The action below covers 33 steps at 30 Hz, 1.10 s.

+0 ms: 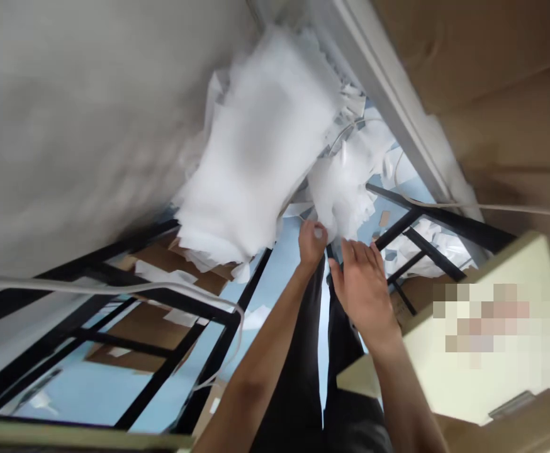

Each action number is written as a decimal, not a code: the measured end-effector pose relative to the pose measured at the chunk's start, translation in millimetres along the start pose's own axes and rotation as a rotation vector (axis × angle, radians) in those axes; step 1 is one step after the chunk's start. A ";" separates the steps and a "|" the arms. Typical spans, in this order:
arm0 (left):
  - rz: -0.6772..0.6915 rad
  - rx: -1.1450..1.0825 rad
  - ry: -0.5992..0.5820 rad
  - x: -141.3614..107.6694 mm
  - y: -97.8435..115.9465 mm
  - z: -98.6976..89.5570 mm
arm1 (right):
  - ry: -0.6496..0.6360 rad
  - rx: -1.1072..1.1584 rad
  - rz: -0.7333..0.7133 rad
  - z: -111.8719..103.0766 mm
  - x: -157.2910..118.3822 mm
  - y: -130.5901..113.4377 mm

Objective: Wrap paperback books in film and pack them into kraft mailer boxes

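Nearest, below the white stack, are dark trouser legs; a pale yellow panel sits to the stack's lower right. A black frame flanks the stack at lower left. Farther in, the right hand is below and right of the stack, back upward, fingers stretched together, thumb apart, seemingly empty. The left hand, just off the stack's lower right corner, is nearer to it, forearm reaching forward, fingers curled closed; blur leaves me unable to tell whether they pinch anything. Crumpled white sheeting lies directly beyond both hands, right of the stack, whose long axis slants from lower left to upper right.
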<state>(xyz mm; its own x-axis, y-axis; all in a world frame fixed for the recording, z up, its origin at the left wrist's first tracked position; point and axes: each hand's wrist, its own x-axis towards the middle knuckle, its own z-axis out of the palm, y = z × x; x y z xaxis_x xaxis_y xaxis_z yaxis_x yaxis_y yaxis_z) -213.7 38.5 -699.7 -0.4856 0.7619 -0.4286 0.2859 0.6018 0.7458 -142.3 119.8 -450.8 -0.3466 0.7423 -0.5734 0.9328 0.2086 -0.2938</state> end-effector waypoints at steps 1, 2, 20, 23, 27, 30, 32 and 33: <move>0.037 -0.025 0.013 -10.3 20.4 -16.0 | -0.002 0.054 0.011 0.6 4.5 2.2; 0.078 -0.043 0.024 -20.2 40.5 -32.9 | 0.001 0.119 0.028 0.6 8.8 4.1; 0.761 0.276 0.018 -256.4 276.2 -182.1 | 0.467 1.075 0.176 -105.8 -200.5 91.9; 0.668 0.289 -0.067 -275.4 288.3 -173.1 | 0.555 1.089 0.288 -95.4 -257.8 145.8; 0.651 0.250 -0.246 -292.5 302.4 -136.3 | 0.653 1.061 0.462 -62.0 -306.7 220.0; 0.603 0.201 -0.376 -302.6 310.4 -99.0 | 0.672 0.985 0.602 -38.7 -326.3 271.7; 0.507 0.106 -0.452 -309.3 314.3 -76.9 | 0.670 0.937 0.671 -27.6 -335.9 300.9; 0.445 0.035 -0.490 -312.9 316.0 -68.0 | 0.671 0.919 0.690 -23.3 -340.1 313.3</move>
<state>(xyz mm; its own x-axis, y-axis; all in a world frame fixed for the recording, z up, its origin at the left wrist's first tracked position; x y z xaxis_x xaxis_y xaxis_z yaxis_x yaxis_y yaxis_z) -27.5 -25.9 -295.3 0.1145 0.9555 -0.2717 0.4033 0.2052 0.8918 270.2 -52.5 -330.0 0.5303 0.7447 -0.4053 0.3995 -0.6411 -0.6553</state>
